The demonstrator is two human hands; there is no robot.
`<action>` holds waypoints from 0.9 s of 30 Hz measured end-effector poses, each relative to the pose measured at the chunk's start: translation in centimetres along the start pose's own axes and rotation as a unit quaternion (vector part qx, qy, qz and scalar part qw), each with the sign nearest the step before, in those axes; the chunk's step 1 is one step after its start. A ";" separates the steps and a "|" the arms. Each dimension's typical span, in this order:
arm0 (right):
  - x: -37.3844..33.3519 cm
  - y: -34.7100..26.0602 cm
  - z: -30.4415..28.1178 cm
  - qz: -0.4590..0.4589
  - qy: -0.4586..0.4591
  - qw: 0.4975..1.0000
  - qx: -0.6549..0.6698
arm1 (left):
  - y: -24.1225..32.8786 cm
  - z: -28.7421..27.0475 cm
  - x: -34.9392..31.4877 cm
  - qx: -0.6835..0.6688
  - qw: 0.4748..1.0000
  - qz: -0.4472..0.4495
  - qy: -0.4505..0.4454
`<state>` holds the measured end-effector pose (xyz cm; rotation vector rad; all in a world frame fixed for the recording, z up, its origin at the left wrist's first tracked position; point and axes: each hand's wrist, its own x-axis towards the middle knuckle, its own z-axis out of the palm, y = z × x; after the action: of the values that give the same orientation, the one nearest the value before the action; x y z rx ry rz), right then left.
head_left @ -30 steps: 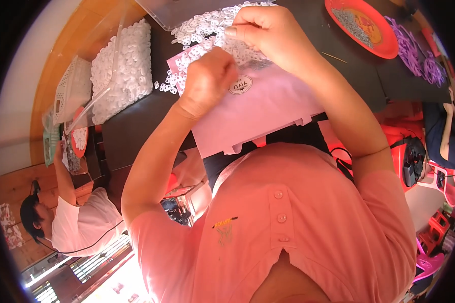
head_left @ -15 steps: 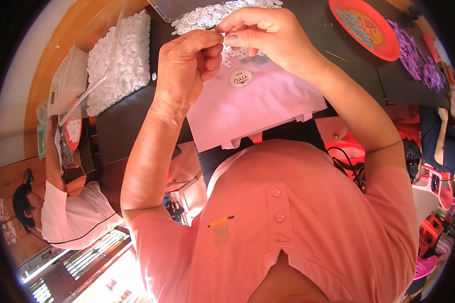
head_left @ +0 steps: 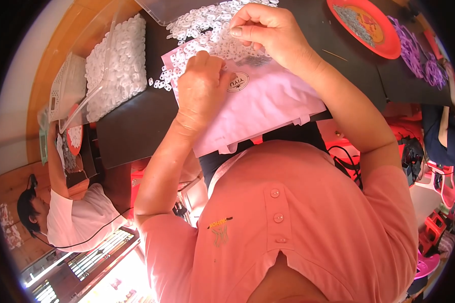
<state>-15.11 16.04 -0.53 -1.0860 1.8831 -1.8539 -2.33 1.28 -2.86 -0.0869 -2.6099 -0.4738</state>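
Observation:
My right hand (head_left: 274, 34) hovers over a heap of small white plastic pieces with holes (head_left: 207, 45). Its thumb and forefinger are pinched together, and whatever is between them is too small to make out. Lower and to the left, my left hand (head_left: 202, 91) is over the pink cloth bag (head_left: 268, 101), back of the hand up. Those fingers are curled, with the tips hidden beneath. White pieces lie spread over the far part of the bag, beside a small pile of grey metal bits (head_left: 255, 61).
A clear plastic bin (head_left: 108, 65) packed with white pieces stands at the left. At the far right are a red plate (head_left: 387, 43) of grey metal bits and purple strips (head_left: 414, 55). A thin stick (head_left: 334, 54) lies on the dark table. Another person (head_left: 76, 217) sits at the left.
My hands were together at their fingertips and have parted. The left hand has come down and nearer over the bag, while the right stays raised, shifted only slightly.

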 end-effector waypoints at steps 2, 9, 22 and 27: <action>-0.1 0.2 -0.1 0.015 0.000 1.000 0.007 | 0.1 0.8 0.0 0.058 0.998 0.001 0.001; 0.1 0.5 -0.1 -0.030 -0.004 1.000 0.001 | -1.0 1.3 -0.2 0.126 0.992 0.017 0.023; -0.6 -2.9 1.3 0.163 -0.006 0.980 0.115 | 2.0 -1.4 2.0 -0.562 0.768 -0.293 0.096; 0.3 -3.0 1.1 0.137 -0.001 0.982 0.132 | 2.7 -1.7 2.4 -0.541 0.800 -0.229 0.123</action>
<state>-13.68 15.34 2.20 -0.7034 1.6299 -1.8718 -3.29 3.16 0.53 0.2269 -1.7600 -1.9398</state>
